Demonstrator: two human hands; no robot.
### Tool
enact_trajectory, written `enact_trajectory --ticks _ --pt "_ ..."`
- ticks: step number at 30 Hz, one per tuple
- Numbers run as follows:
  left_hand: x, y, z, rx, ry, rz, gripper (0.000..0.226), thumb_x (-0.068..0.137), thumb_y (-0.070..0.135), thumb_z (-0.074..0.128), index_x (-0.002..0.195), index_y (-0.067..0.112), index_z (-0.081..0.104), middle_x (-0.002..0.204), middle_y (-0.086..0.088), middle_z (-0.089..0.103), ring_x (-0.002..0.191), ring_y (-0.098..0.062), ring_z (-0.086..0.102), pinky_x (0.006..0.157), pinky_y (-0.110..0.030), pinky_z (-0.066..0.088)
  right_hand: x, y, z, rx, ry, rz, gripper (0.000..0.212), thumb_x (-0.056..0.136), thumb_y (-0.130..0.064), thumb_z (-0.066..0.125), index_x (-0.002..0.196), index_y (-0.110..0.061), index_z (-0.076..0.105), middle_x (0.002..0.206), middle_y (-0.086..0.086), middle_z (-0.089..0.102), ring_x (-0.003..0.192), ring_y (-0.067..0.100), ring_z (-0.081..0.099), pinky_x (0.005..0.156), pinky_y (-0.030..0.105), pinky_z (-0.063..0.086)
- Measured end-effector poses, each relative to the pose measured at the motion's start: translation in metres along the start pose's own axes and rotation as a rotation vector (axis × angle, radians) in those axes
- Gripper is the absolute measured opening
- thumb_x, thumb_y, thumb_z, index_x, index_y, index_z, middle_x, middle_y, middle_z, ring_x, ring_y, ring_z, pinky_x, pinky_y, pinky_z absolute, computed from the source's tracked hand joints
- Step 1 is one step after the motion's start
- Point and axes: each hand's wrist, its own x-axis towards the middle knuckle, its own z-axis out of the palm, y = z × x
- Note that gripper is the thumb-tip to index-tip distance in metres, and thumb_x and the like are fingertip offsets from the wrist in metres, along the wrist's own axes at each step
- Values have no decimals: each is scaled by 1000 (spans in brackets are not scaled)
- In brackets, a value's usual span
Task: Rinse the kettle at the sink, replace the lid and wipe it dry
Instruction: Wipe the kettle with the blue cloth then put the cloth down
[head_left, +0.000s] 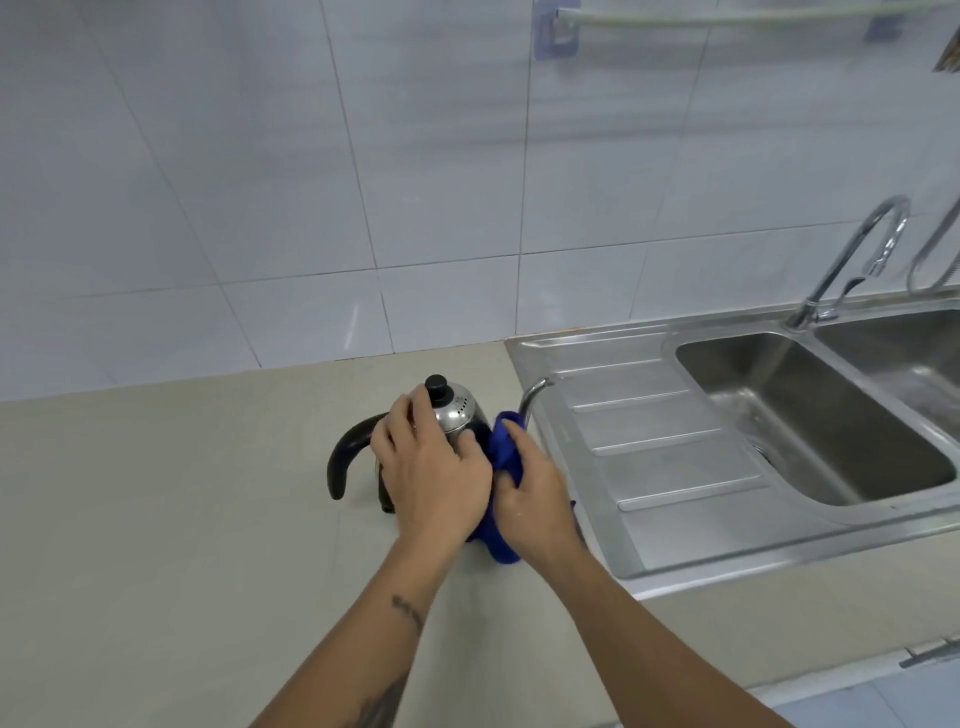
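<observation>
The kettle (457, 415) stands upright on the surface (182, 519), just beside the sink (597, 374). Its lid (439, 391) is already on. The left hand (436, 478) lies over the kettle's top and near side, its fingers (410, 415) spread a little and pressing on the shiny metal just below the lid's black knob. The black handle (345, 457) sticks out past those fingers, away from the sink. The right hand (535, 493) has its fingers curled tight around a blue cloth (506, 452) and pushes it against the kettle's side, just under the thin spout (535, 392).

This looks like the wiping step, near the end of the job. To do it well, the left hand should hold the kettle so it does not slide or tip. The cloth should rub all the way round, under the spout too. Go gently near the spout, since it is thin.
</observation>
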Motion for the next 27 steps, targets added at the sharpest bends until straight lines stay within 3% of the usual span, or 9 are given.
enact_trajectory --ticks 2,3,7,10,14,19,22,24,27 --pt "-1 4 10 -68 49 -51 61 90 30 52 147 21 31 153 1 27 142 -22 13 113 -35 23 -4 9 10 -12 -42 -36 55 90 -9 54 142 -29 48 128 -3 64 114 14 61 100 37 51" --pt "0 4 13 -66 74 -57 60 90 33 53 145 21 33 151 1 28 142 -22 14 113 -35 24 -6 18 11 -16 -68 -33 55 90 -9 54 141 -29 49 127 -3 64 114 13 61 100 40 52" --pt "5 1 19 12 144 -19 62 86 41 61 138 15 41 143 -4 39 138 -26 25 109 -40 33 -12 36 -17 -78 -104 41 52 88 0 50 133 -21 60 121 -4 68 110 14 62 102 36 50" --pt "11 -3 19 75 170 10 59 82 40 66 131 15 44 136 -5 45 131 -28 32 96 -46 44 0 41 -39 -8 58 155 54 87 5 52 134 -20 60 127 0 65 116 21 60 104 36 48" --pt "17 -9 14 125 122 45 58 83 35 67 133 15 45 139 -3 45 131 -28 34 95 -47 40 30 23 -51 86 111 180 53 92 0 52 139 -24 54 129 -2 62 114 21 59 100 39 51" --pt "41 -23 -3 54 -35 129 55 85 28 68 136 24 47 137 9 50 135 -18 37 107 -42 25 46 3 -54 49 -153 116 52 86 9 48 108 -34 65 107 2 70 101 26 66 92 46 56" --pt "53 -22 -15 81 -152 74 55 88 22 64 139 34 44 135 12 47 137 -16 25 104 -34 17 33 10 -55 51 -318 59 58 90 8 51 120 -40 62 117 -5 68 108 15 64 97 38 54" --pt "59 -21 -19 25 -240 13 56 89 17 59 139 38 42 128 8 45 133 -21 28 107 -32 23 23 18 -53 35 -438 26 58 92 5 51 134 -36 57 123 -7 65 111 13 62 98 33 53" --pt "60 -13 -19 -69 -290 11 49 88 10 56 131 33 50 124 4 49 121 -26 47 103 -42 43 23 31 -52 -82 -550 -5 57 94 1 49 137 -35 56 123 -9 64 111 12 61 97 30 53"
